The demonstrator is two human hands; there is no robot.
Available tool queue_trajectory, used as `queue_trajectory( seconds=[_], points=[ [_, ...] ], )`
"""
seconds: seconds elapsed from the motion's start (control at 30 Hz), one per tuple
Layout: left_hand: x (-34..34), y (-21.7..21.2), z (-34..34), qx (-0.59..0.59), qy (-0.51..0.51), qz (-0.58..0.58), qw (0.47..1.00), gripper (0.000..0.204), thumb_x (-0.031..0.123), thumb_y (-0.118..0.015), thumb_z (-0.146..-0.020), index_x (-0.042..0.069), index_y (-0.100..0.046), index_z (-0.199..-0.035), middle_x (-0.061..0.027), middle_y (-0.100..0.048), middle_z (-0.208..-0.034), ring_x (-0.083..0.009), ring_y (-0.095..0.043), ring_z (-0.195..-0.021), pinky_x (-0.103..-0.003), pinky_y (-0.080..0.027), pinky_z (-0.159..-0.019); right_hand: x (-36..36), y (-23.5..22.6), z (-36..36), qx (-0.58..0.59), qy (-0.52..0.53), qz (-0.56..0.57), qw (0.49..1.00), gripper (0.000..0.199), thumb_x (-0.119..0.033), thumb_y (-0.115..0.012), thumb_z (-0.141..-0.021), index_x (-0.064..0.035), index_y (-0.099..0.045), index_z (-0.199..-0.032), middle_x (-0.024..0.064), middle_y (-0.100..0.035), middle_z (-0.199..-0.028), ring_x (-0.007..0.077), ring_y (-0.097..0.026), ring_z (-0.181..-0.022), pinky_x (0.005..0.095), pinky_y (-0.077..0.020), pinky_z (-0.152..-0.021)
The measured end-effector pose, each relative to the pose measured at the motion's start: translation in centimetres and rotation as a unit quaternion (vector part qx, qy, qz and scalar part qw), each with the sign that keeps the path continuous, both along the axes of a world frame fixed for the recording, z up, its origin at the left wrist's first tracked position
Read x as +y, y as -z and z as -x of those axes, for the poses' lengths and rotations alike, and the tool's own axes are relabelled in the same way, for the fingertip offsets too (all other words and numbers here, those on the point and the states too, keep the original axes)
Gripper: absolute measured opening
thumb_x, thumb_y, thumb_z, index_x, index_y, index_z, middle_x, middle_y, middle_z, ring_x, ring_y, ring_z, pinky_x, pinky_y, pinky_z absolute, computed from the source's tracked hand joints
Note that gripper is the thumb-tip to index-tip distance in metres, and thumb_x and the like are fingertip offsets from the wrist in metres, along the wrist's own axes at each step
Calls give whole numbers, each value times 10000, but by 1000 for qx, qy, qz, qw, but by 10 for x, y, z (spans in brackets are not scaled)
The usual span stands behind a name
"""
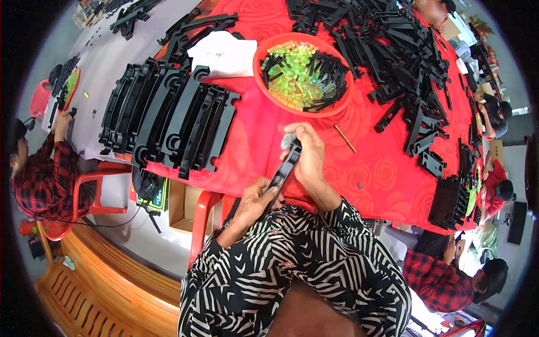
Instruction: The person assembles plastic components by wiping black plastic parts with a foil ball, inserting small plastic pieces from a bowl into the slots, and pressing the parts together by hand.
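Note:
A long, narrow black plastic part (pixel 284 169) slants between my two hands above the near edge of the red tablecloth (pixel 365 194). Its lower end is gripped by my left hand (pixel 254 203), thumb on top and fingers curled. My right hand (pixel 310 157) wraps around the upper end, thumb and fingers closed. A small grey lump (pixel 288 141) shows at the fingertips of the right hand; what it is I cannot make out. Just beyond lies a red bowl (pixel 306 113) holding yellow-green translucent pieces (pixel 286 90) and small black strips (pixel 332 70). To its right rests a thin brown stick (pixel 345 139).
At left, several long black parts (pixel 168 121) stand in a row, with a white cloth or bag (pixel 222 53) behind. A large heap of black parts (pixel 387 50) covers the far right. Co-workers in plaid sit at left (pixel 48 180) and right (pixel 438 281). A red chair (pixel 203 224) is near my left arm.

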State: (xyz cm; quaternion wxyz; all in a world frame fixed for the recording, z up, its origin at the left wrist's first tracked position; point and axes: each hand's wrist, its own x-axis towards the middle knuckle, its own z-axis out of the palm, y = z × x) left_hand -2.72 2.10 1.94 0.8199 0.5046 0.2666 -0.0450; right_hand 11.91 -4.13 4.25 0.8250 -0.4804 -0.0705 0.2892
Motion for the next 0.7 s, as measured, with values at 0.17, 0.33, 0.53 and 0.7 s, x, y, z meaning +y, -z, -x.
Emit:
queue_trajectory(
  seconds=[0.17, 0.33, 0.53, 0.7],
  points=[
    [0, 1, 6, 17, -61, -12, 998, 93, 105, -510, -872, 12, -511, -871, -45, -588, -703, -80, -522, -565, -189, -409, -532, -13, -5, -42, -235, 61, 147, 959, 109, -32, -458, -864, -32, -551, -921, 25, -570, -726, 70, -526, -632, 200, -438, -560],
    [-1, -6, 3, 36, -95, -35, 994, 104, 118, -506, -879, 19, -504, -847, -32, -574, -671, -69, -496, -530, -191, -397, -498, -12, -11, -118, -487, 118, 332, 799, 113, -36, -517, -795, -44, -578, -890, 34, -550, -675, 108, -502, -593, 255, -420, -550],
    [-2, -6, 4, 18, -102, -24, 994, 120, 132, -507, -882, 14, -507, -862, -37, -573, -673, -73, -499, -537, -193, -402, -505, 18, -3, -162, -644, 65, 474, 597, 225, -64, -577, -706, -94, -577, -929, 164, -505, -861, 334, -548, -779, 441, -461, -624],
    [3, -9, 12, 41, -125, -27, 991, 135, 145, -499, -882, 14, -507, -849, -39, -574, -676, -79, -506, -543, -197, -412, -512, 30, -6, -174, -717, -29, 523, 460, 289, -79, -589, -683, -122, -578, -969, 159, -475, -911, 312, -542, -864, 429, -487, -666]
  ],
)
